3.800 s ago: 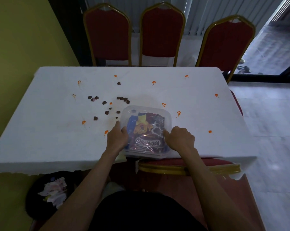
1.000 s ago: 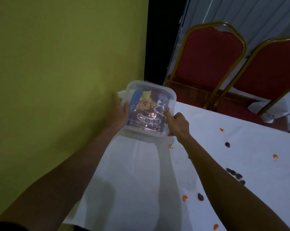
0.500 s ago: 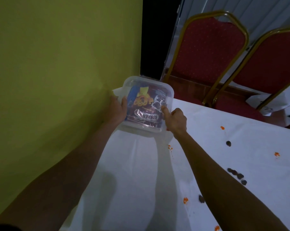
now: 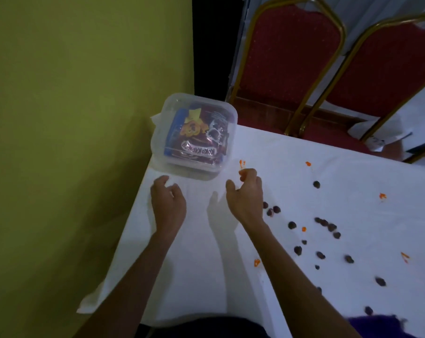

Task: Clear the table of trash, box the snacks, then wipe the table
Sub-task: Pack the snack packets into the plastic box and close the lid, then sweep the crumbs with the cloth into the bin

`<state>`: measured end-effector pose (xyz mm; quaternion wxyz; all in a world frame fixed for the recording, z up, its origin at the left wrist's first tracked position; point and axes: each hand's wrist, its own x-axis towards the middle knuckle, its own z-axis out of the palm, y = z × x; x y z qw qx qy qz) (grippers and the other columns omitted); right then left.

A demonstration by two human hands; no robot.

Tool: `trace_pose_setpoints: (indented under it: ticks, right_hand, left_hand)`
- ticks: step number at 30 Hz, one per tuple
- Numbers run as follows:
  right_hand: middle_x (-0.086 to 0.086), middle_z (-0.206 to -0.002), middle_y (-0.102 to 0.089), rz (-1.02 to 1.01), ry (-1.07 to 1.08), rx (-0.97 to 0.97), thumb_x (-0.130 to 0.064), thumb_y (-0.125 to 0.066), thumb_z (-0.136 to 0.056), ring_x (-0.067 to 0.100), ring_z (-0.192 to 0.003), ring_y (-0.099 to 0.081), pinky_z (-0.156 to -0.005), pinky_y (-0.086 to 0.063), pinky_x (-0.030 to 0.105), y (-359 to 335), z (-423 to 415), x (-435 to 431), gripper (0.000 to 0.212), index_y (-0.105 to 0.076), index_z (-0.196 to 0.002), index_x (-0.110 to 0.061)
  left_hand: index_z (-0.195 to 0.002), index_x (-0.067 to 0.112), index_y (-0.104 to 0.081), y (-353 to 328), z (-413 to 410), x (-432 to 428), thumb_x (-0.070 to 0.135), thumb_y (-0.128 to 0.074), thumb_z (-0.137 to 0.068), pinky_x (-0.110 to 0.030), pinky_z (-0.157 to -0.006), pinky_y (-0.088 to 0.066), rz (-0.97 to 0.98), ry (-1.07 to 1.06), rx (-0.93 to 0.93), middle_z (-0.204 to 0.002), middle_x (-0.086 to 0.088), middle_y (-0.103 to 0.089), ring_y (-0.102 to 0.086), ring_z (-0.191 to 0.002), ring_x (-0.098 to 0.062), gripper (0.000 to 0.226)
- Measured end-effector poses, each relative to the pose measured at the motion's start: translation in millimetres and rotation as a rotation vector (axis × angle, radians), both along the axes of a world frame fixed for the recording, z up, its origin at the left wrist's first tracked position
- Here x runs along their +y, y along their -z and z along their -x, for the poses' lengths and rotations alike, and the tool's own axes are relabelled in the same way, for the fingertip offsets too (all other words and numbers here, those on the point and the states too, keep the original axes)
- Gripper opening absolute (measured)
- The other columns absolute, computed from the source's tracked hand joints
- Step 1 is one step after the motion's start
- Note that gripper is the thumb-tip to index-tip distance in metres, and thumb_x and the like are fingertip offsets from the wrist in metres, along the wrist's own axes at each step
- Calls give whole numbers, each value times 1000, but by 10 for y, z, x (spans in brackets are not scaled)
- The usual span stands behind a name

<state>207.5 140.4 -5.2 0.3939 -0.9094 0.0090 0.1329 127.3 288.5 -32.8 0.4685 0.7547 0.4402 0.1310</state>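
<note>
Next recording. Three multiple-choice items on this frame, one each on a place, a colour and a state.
1. Where does the snack box stand? A. at the table corner by the green wall B. on the floor C. mid-table
2. The chair backs are A. blue B. red C. black
3. The left hand and right hand A. both grip the box B. press its lid C. are both off the box
Key: 1 A, it sits at the corner beside the wall. 2 B, red padding in gold frames. 3 C, bare cloth shows between each hand and the box.
</note>
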Motion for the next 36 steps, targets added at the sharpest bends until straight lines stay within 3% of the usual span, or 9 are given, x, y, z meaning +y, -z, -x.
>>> trace_pose_setpoints:
  ticks: [6,10,12,18,24,29,32,36]
  right_hand:
    - [4,-124,-54,20,-75,8,-24,-62,-95,10,-97,-50,-85,-48,28,207,486,-363,33,-49,-124,-17]
    - [3,-124,-56,-11,-84,-5,-22,-62,-95,9,-100,-53,-89,-52,29,235,673,-718,30,-52,-123,-18]
    - [3,-124,-57,-11,-89,10,-21,-62,-95,13,-105,-57,-90,-52,29,262,782,-955,29,-53,-123,-18]
    - [3,-123,-57,-8,-67,40,-19,-59,-97,9,-100,-54,-87,-49,24,327,1121,-1909,25,-53,-121,-18]
    - [-2,-117,-57,-17,-17,34,-22,-61,-96,10,-90,-61,-82,-55,28,285,1305,-2945,21,-56,-117,-23]
    - [-1,-116,-56,101,-173,52,-27,-60,-97,13,-95,-58,-83,-53,29,178,1402,-3792,18,-59,-113,-20]
    - [2,-120,-56,328,-406,64,-39,-64,-92,19,-110,-53,-93,-47,32,135,1373,-4293,32,-58,-118,-21]
    - [3,-144,-42,551,-678,176,-56,-74,-77,25,-130,-41,-103,-45,43,195,1361,-4748,78,-43,-142,-26]
  left_hand:
    - [-124,13,-59,-25,397,-716,11,-50,-99,-22,-93,-44,-13,192,54,-125,-4,-64,-60,-114,-19,26]
    - [-117,18,-60,-54,549,-1107,11,-54,-98,-28,-94,-51,-14,325,69,-116,1,-68,-64,-108,-17,22]
    - [-116,17,-61,-64,605,-1320,9,-55,-97,-25,-91,-50,-10,382,76,-114,1,-69,-64,-105,-16,21]
    - [-114,18,-63,-97,780,-2159,9,-55,-98,-25,-93,-52,-33,489,102,-115,1,-69,-64,-106,-14,20]
    - [-110,19,-65,-78,1076,-3157,10,-57,-96,-19,-90,-49,2,611,120,-109,5,-70,-63,-99,-9,19]
    - [-108,17,-66,-52,1199,-3807,8,-59,-94,-13,-84,-46,47,686,119,-106,4,-71,-64,-97,-8,17]
    - [-107,18,-64,-50,1211,-4083,6,-56,-95,-7,-78,-45,83,717,143,-102,7,-68,-63,-96,-7,19]
    - [-108,20,-61,3,1231,-4338,6,-55,-94,-8,-74,-44,107,775,229,-107,6,-66,-61,-98,-7,21]
